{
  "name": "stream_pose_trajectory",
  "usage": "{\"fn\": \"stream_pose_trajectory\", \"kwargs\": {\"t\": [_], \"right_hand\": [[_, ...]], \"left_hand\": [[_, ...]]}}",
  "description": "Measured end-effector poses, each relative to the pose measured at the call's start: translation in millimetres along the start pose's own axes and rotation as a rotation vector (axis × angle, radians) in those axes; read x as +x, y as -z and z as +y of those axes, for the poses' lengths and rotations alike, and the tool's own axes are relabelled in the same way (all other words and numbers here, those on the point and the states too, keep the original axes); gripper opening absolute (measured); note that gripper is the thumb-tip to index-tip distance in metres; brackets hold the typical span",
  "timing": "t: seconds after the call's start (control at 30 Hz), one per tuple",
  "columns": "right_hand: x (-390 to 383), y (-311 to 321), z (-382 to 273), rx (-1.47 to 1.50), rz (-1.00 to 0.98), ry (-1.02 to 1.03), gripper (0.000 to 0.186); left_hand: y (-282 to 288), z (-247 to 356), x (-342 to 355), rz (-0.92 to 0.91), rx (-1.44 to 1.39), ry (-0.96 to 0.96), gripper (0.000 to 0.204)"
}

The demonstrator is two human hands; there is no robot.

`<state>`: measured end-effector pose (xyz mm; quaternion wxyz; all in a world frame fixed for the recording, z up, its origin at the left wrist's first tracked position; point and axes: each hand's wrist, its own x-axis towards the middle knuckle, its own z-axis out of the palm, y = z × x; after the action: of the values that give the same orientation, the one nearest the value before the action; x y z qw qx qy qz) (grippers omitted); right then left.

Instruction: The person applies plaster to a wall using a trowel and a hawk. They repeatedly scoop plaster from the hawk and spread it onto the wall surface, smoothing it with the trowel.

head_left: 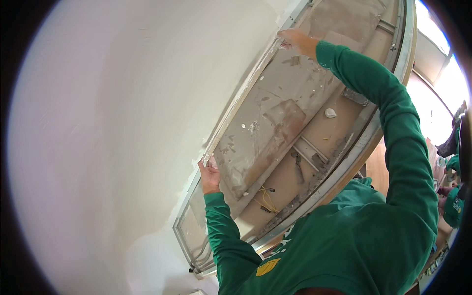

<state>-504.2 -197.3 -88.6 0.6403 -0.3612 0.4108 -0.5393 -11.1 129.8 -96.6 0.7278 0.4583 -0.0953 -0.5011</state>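
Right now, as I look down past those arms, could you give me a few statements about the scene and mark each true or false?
1. The left hand and the right hand are both on one long pale strip. True.
2. The left hand is higher in the picture than the right. False: the right hand is higher.
3. Thin yellow wires show to the right of the left hand. True.
4. The sleeves are red. False: they are green.
5. The grey-brown sheet beside the strip is spotless. False: flakes and smudges are scattered over it.
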Motion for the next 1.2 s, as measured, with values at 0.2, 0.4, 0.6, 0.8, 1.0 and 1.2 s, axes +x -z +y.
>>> {"fn": "stream_pose_trajectory", "kwargs": {"t": [0.2, 0.4, 0.6, 0.8, 1.0, 1.2], "right_hand": [[112.6, 27.9, 53.6, -0.403, -0.034, 0.191, 0.028], [67.1, -55.3, 53.7, 0.027, 0.160, -0.119, 0.019], [116.5, -31.3, 72.1, -0.291, -0.030, 0.373, 0.023], [85.4, -49.4, 60.8, -1.238, -0.068, 1.043, 0.033], [100.1, -59.1, 22.7, -0.377, 0.059, 0.323, 0.027], [60.3, -118.0, -35.4, -0.008, 0.135, 0.069, 0.019]], "left_hand": [[-10.0, -12.4, 57.2, 0.025, -0.021, 0.056, 0.044], [28.8, -7.2, 55.3, 0.176, -0.119, 0.064, 0.047], [-12.8, 2.6, 61.6, 0.255, -0.124, 0.108, 0.048], [12.6, 37.4, 51.2, 0.277, -0.155, 0.101, 0.050], [-38.8, 64.7, 51.6, 0.249, -0.126, 0.032, 0.049], [-40.0, 123.5, 28.2, 0.205, -0.194, 0.008, 0.053]]}}
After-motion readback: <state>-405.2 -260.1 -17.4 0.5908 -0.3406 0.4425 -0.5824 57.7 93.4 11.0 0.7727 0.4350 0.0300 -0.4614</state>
